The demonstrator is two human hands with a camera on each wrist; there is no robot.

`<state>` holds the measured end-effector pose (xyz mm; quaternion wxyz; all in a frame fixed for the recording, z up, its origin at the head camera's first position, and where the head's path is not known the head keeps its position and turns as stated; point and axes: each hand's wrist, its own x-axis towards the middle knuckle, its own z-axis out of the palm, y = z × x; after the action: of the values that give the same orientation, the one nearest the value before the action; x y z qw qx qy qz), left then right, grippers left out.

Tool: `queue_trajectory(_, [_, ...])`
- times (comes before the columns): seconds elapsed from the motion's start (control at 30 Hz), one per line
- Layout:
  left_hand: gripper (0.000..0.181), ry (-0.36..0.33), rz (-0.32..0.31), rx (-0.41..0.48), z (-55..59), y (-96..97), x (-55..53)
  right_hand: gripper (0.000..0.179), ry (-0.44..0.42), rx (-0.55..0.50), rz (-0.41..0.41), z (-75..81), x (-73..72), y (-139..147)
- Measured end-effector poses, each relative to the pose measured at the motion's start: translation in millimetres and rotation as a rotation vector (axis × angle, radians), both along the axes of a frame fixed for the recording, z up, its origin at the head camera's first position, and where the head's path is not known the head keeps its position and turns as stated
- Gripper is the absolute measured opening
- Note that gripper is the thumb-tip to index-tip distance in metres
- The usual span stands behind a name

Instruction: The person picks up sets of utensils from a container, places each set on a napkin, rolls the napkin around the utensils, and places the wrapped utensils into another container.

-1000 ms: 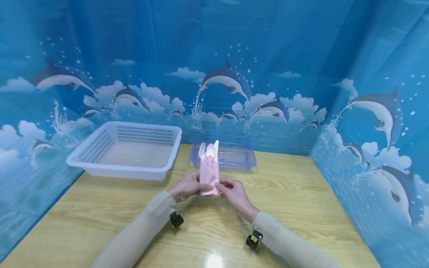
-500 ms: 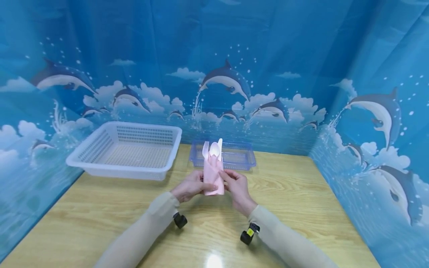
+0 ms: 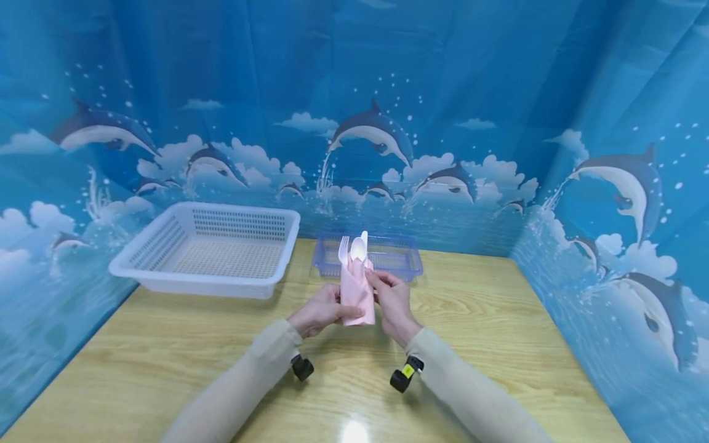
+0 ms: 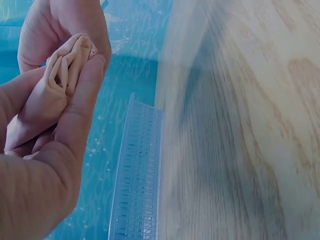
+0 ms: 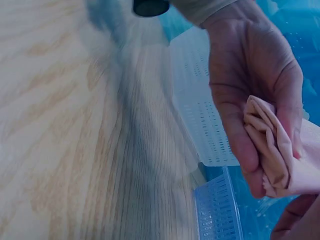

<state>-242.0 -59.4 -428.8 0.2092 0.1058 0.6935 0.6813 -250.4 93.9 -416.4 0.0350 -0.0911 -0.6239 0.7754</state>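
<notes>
A pink napkin (image 3: 354,295) is wrapped into an upright pouch. Out of its top stick a pale fork (image 3: 343,248), a spoon (image 3: 358,249) and a knife (image 3: 364,239). My left hand (image 3: 320,309) grips the lower part, thumb across the front. Higher up, my right hand (image 3: 394,304) pinches the pouch's right edge near its opening. The left wrist view shows the folded bottom end of the napkin (image 4: 37,112) between the fingers of my left hand (image 4: 50,185). From the right wrist, the same folded end of the napkin (image 5: 267,140) shows; the cutlery is hidden there.
On the wooden table (image 3: 476,344), a large white slotted basket (image 3: 205,284) stands at the back left. A small see-through blue basket (image 3: 410,271) lies behind the hands. A dolphin-print curtain (image 3: 471,203) encloses the back and sides.
The wrapped cutlery has shifted slightly right. My right hand has moved from the pouch's lower corner up along its right edge; my left hand has kept its grip.
</notes>
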Motion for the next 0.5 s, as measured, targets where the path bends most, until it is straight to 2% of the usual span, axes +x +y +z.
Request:
queue_trajectory(0.1, [0.034, 0.003, 0.008, 0.001, -1.0, 1.0, -0.3, 0.009, -0.013, -0.007, -0.011, 0.8, -1.1, -0.1])
queue_trajectory(0.3, [0.035, 0.01, 0.003, -0.02, -2.0, 1.1, 0.6, 0.018, -0.003, -0.002, 0.001, 2.3, -6.4, 1.6])
queue_trajectory(0.5, [0.035, 0.005, -0.001, -0.016, -2.8, 1.6, 3.0, 0.017, -0.008, -0.006, -0.002, 1.6, -9.0, 3.5])
